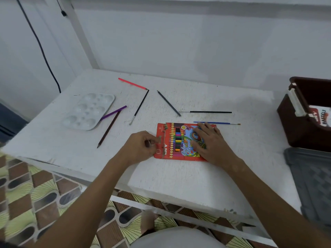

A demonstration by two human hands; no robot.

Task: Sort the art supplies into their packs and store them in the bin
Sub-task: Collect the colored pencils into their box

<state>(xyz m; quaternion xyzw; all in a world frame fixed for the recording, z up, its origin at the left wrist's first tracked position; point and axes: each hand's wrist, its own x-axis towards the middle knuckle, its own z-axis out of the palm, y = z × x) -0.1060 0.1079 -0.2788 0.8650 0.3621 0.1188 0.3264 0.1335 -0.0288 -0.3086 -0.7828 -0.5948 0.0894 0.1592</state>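
Observation:
A red colour-pencil pack [176,140] lies flat in the middle of the white table [179,176]. My right hand [212,140] presses flat on its right half. My left hand [140,146] pinches the flap at the pack's left end. Loose on the table lie a pink pencil [132,83], a purple pencil [113,112], a brown pencil [108,129], a grey pencil [168,103], two black-handled brushes [139,106] [208,112] and a blue brush [216,123]. The brown bin [293,120] stands at the right edge with a pastels box [322,117] inside.
A white paint palette [88,111] rests at the table's left. A grey lid [311,178] lies at the right, in front of the bin. A black cable [41,49] hangs down the wall at the left. Patterned floor shows below the table's front edge.

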